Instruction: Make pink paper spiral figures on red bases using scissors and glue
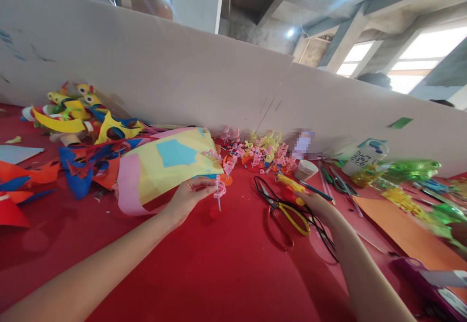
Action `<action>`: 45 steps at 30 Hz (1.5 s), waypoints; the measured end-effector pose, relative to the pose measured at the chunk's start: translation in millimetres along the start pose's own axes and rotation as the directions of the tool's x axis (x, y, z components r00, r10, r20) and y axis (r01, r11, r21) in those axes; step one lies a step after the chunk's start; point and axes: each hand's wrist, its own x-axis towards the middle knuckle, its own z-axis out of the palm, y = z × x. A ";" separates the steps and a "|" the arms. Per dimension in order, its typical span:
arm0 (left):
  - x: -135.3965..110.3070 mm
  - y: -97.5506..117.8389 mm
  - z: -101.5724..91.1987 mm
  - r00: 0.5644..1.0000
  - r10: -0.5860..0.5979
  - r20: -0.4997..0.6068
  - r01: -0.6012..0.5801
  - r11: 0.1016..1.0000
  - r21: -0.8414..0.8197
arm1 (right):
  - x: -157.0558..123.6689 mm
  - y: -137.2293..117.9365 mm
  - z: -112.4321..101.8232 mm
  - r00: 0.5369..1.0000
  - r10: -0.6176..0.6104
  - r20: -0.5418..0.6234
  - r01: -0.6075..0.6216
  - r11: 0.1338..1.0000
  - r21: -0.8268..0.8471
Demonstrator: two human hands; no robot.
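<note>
My left hand [189,196] is closed in a pinch on a thin blue stick [218,199] with a pink curled paper strip [220,187] wound on it, just above the red table [204,263]. My right hand [316,204] reaches to the right and is closed around a yellow and red tool [290,185], whose kind I cannot make out. Right beside that hand lie yellow-handled scissors [288,211] and a black cord [321,232]. A heap of pink and yellow paper curls [260,152] sits by the white wall behind.
Yellow, pink and blue paper sheets [164,166] lie left of my left hand, with coloured paper scraps and paper figures [80,117] beyond. A small cup [305,169], a white bottle [363,157], green foil [412,170], an orange sheet [408,232] and a purple device [430,283] lie at right.
</note>
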 end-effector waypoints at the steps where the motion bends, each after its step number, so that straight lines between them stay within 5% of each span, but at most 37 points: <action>1: 0.2 -0.5 -0.3 1.000 -0.010 0.001 0.010 1.000 -0.014 | -4.3 -4.0 -0.1 1.000 -0.008 0.003 0.008 0.995 0.104; 4: 1.5 -2.2 -1.2 0.999 -0.034 -0.027 0.033 0.999 -0.032 | -21.3 -21.9 -0.1 0.996 -0.055 0.070 0.026 0.932 0.361; 8: 3.7 -2.2 -1.7 0.997 -0.029 -0.070 0.029 1.000 -0.007 | -49.2 -59.8 9.7 0.956 -0.206 0.209 0.007 0.729 0.685; 14: 6.2 -3.6 -4.9 0.994 0.030 -0.101 -0.024 0.997 0.067 | -86.9 -104.3 34.8 0.891 -0.403 0.208 0.262 0.832 0.488; 24: 6.4 -3.7 -5.4 0.991 0.051 -0.120 -0.038 0.993 0.108 | -106.5 -108.3 50.2 0.801 -0.580 0.149 0.547 0.810 0.210; 32: 4.5 5.2 -0.9 0.994 -0.010 -0.108 0.017 0.998 0.058 | -107.4 -110.5 54.5 0.729 -0.678 0.091 0.672 0.735 0.086; 45: 4.5 -1.9 -4.5 0.997 0.006 -0.076 0.001 0.996 0.090 | -105.4 -108.7 57.3 0.714 -0.694 0.095 0.691 0.720 0.066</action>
